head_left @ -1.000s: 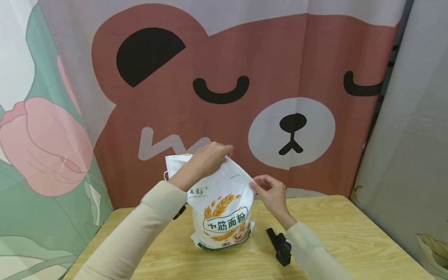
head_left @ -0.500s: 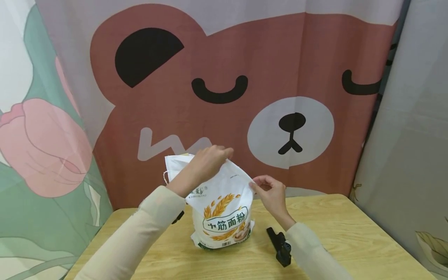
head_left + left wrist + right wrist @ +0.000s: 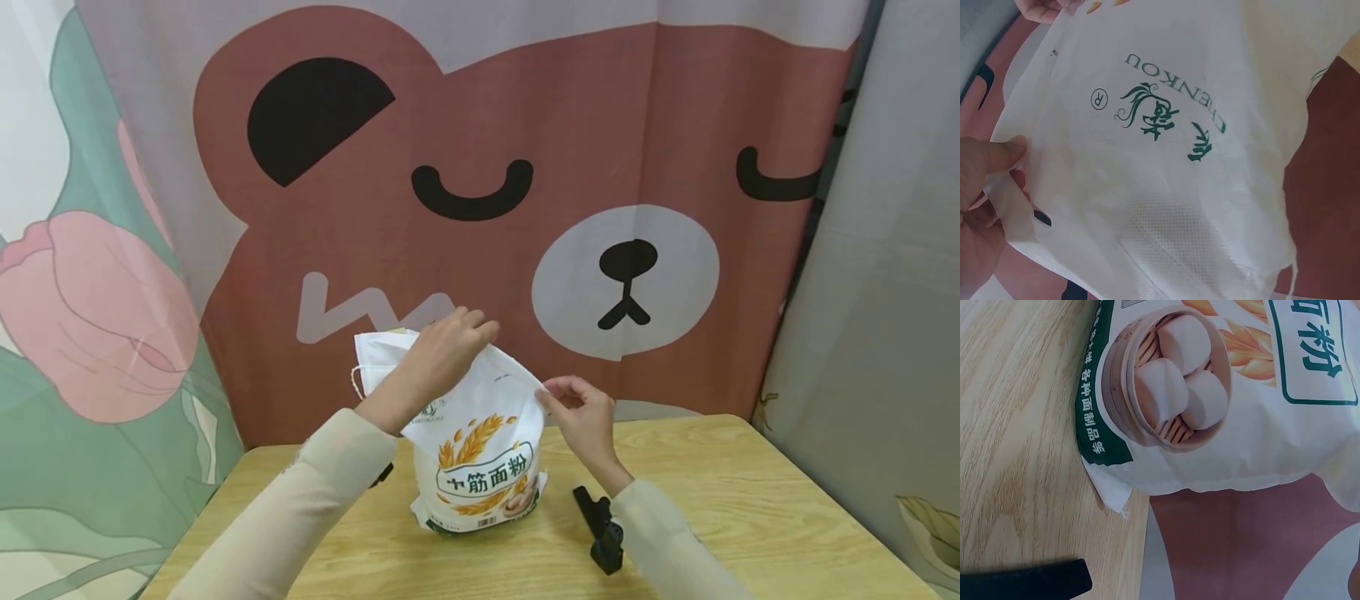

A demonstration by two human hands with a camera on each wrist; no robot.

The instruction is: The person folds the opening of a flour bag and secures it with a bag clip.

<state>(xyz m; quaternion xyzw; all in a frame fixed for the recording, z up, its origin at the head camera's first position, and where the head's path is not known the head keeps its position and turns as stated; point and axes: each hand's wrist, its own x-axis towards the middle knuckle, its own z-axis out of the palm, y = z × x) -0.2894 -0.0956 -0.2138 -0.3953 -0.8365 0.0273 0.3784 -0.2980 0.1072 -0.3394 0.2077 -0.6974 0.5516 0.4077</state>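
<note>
On the wooden table (image 3: 735, 492), mid-scene, stands a flour bag (image 3: 480, 462), probably heavy and soft, best lifted from beneath. My right hand (image 3: 583, 412) pinches its limp right edge; my left hand (image 3: 450, 348) grips its top. Beyond hangs a bear-print curtain (image 3: 495, 108).

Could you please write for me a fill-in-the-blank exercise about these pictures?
The left hand and the right hand hold the same ____.
The colour of the word CHENKOU on the bag is ____.
The basket printed there holds ____ buns.
The animal on the curtain is a ____.

Missing words: bag; green; three; bear.
</note>
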